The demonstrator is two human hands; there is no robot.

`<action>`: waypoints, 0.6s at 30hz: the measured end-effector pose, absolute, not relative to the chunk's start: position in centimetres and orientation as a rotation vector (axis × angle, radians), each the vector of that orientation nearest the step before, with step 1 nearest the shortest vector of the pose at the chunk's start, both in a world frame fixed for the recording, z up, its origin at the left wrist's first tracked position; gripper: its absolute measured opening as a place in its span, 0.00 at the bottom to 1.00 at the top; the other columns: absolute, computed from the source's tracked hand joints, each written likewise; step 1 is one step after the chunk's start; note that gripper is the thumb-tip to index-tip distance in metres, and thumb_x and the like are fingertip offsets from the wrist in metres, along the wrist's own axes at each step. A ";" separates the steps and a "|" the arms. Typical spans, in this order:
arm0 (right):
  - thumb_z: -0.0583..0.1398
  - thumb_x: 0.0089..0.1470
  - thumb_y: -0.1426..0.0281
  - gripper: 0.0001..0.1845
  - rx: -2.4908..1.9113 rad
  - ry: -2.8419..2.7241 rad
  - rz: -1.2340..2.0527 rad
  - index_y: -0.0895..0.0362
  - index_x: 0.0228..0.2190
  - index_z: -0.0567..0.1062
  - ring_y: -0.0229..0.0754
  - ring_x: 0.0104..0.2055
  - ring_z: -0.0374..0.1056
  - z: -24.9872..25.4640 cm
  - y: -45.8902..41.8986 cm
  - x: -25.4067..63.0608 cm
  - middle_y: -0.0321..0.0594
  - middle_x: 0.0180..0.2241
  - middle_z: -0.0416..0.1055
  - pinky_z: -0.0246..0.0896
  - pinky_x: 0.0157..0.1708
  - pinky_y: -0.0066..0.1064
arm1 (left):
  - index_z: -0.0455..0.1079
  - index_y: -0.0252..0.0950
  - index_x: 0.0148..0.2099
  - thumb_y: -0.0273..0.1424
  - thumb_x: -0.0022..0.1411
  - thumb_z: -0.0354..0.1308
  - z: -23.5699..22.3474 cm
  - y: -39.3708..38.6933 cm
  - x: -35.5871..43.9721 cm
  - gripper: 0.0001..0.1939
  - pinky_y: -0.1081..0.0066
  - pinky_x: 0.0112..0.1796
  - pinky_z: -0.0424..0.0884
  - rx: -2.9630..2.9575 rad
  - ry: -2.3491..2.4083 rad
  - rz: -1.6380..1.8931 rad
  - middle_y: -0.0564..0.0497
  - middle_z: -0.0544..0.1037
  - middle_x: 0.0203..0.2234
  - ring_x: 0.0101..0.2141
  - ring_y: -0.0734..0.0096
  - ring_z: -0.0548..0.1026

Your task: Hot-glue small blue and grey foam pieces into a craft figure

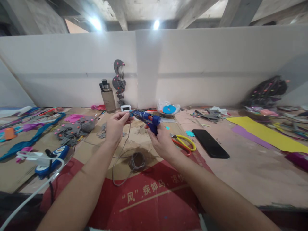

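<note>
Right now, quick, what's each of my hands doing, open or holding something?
Left hand: closed in a pinch, apparently on the gray cord; fingertip detail is too small to tell.
Right hand: closed, holding the blue glue gun.

Two bright lamps [95, 23] glare beneath a bare concrete ceiling [156, 9] crossed by heavy beams [196, 13], while before me tall pale panels [207, 53] line the far side of a broad, pinkish worktable [252, 179].
</note>
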State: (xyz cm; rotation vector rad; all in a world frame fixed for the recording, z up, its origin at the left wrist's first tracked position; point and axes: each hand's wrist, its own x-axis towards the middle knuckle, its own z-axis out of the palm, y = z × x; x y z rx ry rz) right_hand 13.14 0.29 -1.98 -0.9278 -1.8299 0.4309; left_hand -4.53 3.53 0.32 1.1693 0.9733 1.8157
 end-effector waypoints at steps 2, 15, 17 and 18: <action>0.51 0.57 0.68 0.15 -0.932 -1.837 0.407 0.58 0.47 0.64 0.45 0.41 0.66 -2.0 0.3 13.1 0.48 0.40 0.69 0.61 0.43 0.39 | 0.76 0.31 0.33 0.34 0.46 0.67 0.4 3.4 -4.5 0.13 0.70 0.31 0.73 1.171 0.974 1.815 0.47 0.78 0.26 0.25 0.72 0.76; 0.51 0.57 0.68 0.17 -0.964 -1.842 0.352 0.58 0.48 0.63 0.48 0.43 0.66 -2.0 0.2 13.0 0.49 0.42 0.69 0.62 0.44 0.41 | 0.76 0.32 0.32 0.34 0.47 0.66 0.3 3.5 -4.5 0.11 0.70 0.32 0.73 1.187 0.968 1.824 0.48 0.78 0.26 0.24 0.73 0.75; 0.51 0.57 0.68 0.17 -0.973 -1.853 0.350 0.58 0.48 0.63 0.48 0.43 0.66 -2.1 0.2 13.0 0.49 0.41 0.69 0.62 0.44 0.41 | 0.76 0.32 0.32 0.34 0.46 0.67 0.3 3.5 -4.5 0.12 0.69 0.33 0.73 1.185 0.970 1.822 0.48 0.78 0.26 0.24 0.73 0.75; 0.51 0.57 0.68 0.17 -0.978 -1.853 0.349 0.58 0.48 0.63 0.48 0.43 0.66 -2.2 0.3 13.0 0.49 0.41 0.69 0.62 0.44 0.41 | 0.76 0.32 0.32 0.34 0.46 0.67 0.3 3.5 -4.5 0.12 0.69 0.33 0.73 1.186 0.970 1.819 0.47 0.78 0.26 0.24 0.73 0.75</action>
